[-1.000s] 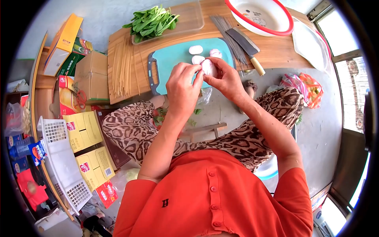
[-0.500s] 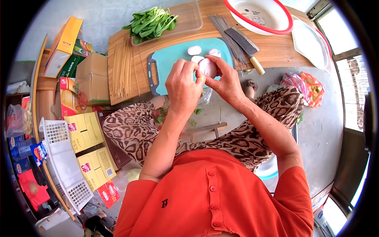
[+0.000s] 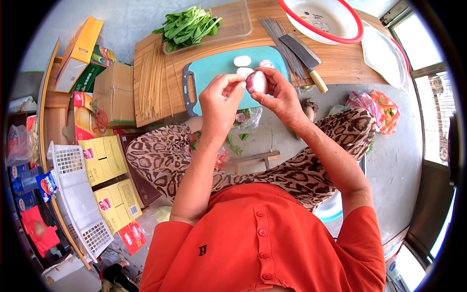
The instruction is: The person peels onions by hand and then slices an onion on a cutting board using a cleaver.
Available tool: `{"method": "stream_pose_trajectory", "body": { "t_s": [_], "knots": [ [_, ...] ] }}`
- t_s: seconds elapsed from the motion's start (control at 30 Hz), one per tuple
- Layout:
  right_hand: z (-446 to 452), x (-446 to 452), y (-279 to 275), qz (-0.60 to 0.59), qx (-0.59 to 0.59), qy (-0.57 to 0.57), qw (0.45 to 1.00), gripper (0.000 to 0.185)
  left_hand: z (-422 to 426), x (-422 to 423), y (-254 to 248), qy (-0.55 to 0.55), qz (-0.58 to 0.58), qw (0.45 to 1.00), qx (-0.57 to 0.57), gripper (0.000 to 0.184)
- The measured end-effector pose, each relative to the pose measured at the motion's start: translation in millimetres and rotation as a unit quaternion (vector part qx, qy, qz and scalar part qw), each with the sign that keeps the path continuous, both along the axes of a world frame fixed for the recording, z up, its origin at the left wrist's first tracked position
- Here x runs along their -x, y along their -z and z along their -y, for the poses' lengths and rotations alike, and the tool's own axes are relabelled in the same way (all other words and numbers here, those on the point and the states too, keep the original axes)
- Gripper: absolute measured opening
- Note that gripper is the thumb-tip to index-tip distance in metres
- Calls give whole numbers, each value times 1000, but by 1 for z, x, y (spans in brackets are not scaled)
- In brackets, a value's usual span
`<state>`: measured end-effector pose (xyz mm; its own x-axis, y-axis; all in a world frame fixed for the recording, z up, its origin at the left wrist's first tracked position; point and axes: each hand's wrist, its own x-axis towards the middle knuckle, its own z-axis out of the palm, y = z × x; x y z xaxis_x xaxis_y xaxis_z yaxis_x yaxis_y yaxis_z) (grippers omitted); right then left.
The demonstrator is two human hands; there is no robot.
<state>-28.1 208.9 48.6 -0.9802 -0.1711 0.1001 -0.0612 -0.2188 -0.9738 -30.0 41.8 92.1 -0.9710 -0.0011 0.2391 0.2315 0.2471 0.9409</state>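
My right hand [image 3: 283, 102] holds a piece of red onion [image 3: 258, 82] between thumb and fingers, its pale face and purple rim showing. Close beside it on the left, my left hand [image 3: 221, 103] has thumb and fingertips pinched together; whatever is between them is too small to make out. Both hands are above the near edge of a turquoise cutting board [image 3: 210, 65]. Pale onion slices [image 3: 242, 61] lie on that board, and another purple-edged piece [image 3: 265, 63] sits at their right.
A cleaver [image 3: 300, 52] rests across metal skewers [image 3: 275, 34] right of the board. Bamboo skewers [image 3: 152, 87] lie on the left. Leafy greens [image 3: 187, 28] fill part of a clear tray [image 3: 236, 22]. A red-rimmed basin [image 3: 325, 13] stands at the back right.
My left hand has drawn slightly left, away from the onion piece. In my right hand the piece has turned, and more of its purple side shows.
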Motion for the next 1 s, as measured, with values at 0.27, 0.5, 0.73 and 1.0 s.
{"method": "stream_pose_trajectory", "body": {
  "t_s": [0.27, 0.5, 0.73, 1.0],
  "knots": [
    [1, -1, 3, -70, -112, 87, 987, 57, -9, -6, 0, -30, -190, 957, 216, 12],
    [0, -6, -12, -124, -240, 125, 955, 57, -11, -5, 2, -44, -220, 935, 273, 16],
    [1, -6, -12, -128, -192, 85, 969, 56, -14, -2, -7, -44, -168, 962, 212, 18],
    [-3, -8, -21, -130, -211, 48, 968, 61, -3, -5, -15, -7, -86, 993, 79, 11]
  ]
}}
